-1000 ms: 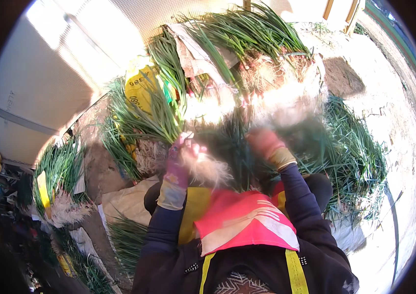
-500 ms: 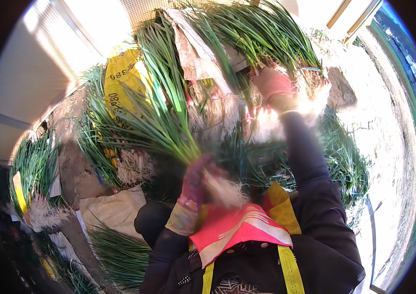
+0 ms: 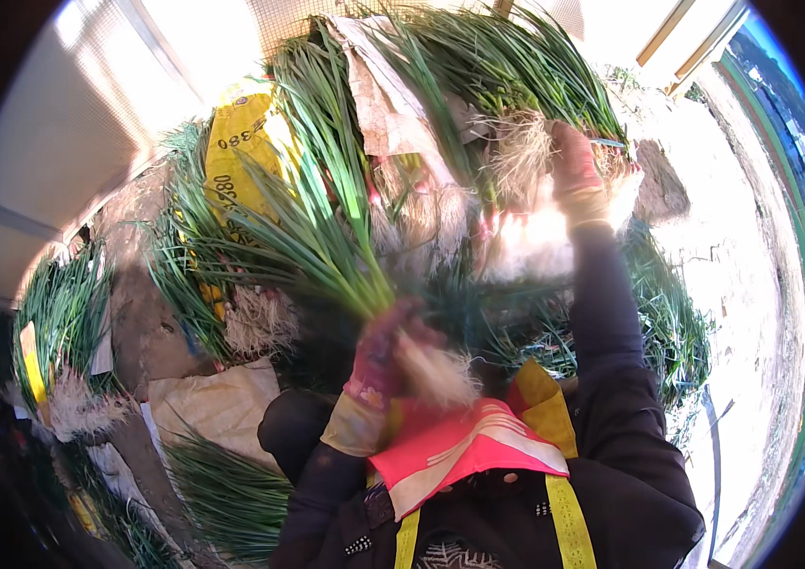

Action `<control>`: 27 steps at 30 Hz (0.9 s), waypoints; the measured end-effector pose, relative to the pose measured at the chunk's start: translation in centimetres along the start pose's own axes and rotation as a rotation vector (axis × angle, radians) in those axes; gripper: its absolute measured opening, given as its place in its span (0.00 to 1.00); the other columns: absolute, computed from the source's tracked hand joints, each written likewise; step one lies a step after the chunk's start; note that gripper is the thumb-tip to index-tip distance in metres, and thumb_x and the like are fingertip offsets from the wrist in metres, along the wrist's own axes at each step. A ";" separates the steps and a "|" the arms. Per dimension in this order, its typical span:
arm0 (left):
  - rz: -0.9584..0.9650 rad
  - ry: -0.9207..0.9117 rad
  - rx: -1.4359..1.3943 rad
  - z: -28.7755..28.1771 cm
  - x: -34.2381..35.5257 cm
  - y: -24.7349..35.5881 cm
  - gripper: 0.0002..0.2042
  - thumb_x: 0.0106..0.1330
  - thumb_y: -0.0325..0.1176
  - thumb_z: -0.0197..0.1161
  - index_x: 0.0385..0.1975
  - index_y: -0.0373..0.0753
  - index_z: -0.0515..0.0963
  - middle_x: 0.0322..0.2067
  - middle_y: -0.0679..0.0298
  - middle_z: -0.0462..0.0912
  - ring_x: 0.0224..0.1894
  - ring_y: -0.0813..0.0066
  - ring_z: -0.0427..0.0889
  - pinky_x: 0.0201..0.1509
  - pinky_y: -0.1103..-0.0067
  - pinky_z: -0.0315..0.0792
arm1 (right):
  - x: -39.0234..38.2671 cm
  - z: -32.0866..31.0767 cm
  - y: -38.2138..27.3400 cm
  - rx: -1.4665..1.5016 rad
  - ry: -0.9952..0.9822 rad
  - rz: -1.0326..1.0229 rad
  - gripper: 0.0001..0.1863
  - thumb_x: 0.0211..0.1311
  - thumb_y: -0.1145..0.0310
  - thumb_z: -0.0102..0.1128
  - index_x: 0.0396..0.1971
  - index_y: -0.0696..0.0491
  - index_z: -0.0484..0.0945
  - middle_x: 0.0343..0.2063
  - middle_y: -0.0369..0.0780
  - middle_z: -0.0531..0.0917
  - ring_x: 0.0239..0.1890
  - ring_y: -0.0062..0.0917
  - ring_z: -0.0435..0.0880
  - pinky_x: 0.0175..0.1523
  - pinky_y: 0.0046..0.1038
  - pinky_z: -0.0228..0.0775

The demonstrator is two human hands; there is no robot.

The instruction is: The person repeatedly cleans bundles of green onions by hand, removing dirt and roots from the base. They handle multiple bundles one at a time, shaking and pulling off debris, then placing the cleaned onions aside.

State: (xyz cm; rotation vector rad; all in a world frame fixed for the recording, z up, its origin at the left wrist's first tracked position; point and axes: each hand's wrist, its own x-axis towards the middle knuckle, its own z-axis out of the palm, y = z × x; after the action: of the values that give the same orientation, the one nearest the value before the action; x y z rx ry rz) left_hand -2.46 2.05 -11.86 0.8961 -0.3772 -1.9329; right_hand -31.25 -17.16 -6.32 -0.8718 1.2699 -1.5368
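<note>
My left hand [image 3: 379, 351], in a soiled purple glove, is closed around a bunch of green onions [image 3: 345, 270], its leaves fanning up-left and its pale roots hanging over the pink apron [image 3: 459, 441]. My right hand [image 3: 575, 166], in a pinkish glove, reaches into the upper pile [image 3: 526, 66], its fingers closed on green onions [image 3: 526, 147] whose stringy roots spread to the left of it. Sunlit root ends lie below that hand, partly washed out by glare.
A yellow printed sack [image 3: 241, 142] and torn paper [image 3: 374, 76] lie among the onions. More bunches [image 3: 70, 332] are at left, beside a beige sack [image 3: 212, 408]. Cut-looking leaves [image 3: 658, 322] lie at right. A pale mesh wall [image 3: 89, 95] stands behind, with wooden posts [image 3: 668, 33] at upper right.
My right hand has reached up into the far pile and shifted right, with roots now showing beside it. My left hand and its bunch moved slightly lower and to the right, then held nearly still.
</note>
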 end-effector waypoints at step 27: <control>-0.065 0.063 0.407 1.3 3.8 -3.4 0.08 0.61 0.30 0.53 0.36 0.36 0.75 0.24 0.61 0.80 0.21 0.82 0.70 0.25 0.87 0.63 | -16.6 0.4 6.5 -0.435 -0.270 0.146 0.08 0.56 0.69 0.53 0.27 0.59 0.76 0.18 0.37 0.76 0.22 0.18 0.70 0.32 0.21 0.65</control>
State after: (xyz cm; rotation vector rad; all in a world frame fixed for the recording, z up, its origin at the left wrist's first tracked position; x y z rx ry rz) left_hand -6.69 0.47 -14.59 1.2398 -0.7287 -1.9143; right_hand -24.27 -1.81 -12.03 -1.1889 1.4522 -1.0017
